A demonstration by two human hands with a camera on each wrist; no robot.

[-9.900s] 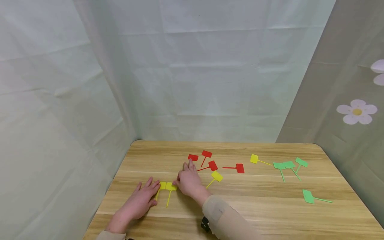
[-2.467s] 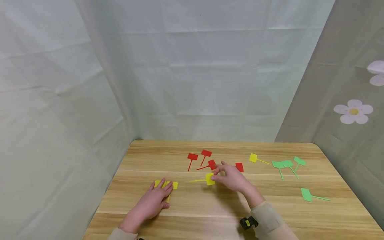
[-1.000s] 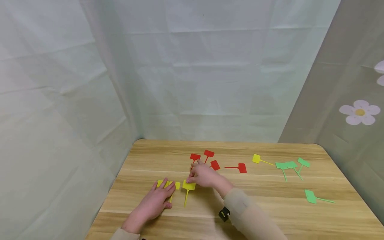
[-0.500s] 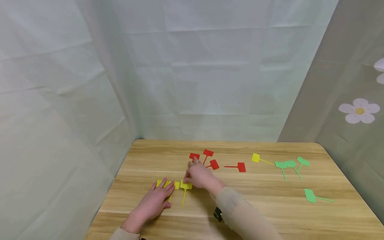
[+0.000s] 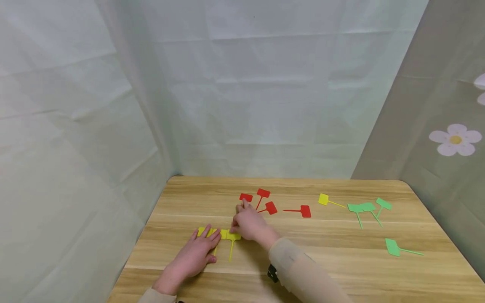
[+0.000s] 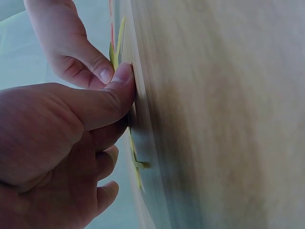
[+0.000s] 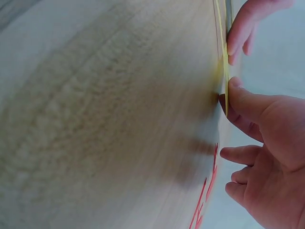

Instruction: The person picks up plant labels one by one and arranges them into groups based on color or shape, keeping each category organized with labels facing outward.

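My left hand (image 5: 192, 256), fingers spread, rests on two yellow tags (image 5: 223, 234); my right hand (image 5: 249, 222) pinches the row's third tag (image 5: 235, 237). A fourth yellow tag (image 5: 323, 199), red tags (image 5: 305, 211) and green tags (image 5: 392, 247) lie outside.

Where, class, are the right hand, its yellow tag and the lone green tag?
Right hand (image 5: 249, 222): head view, back of the hand.
Yellow tag (image 5: 233, 237): head view, on its plate.
Lone green tag (image 5: 392, 247): head view, on its plate.
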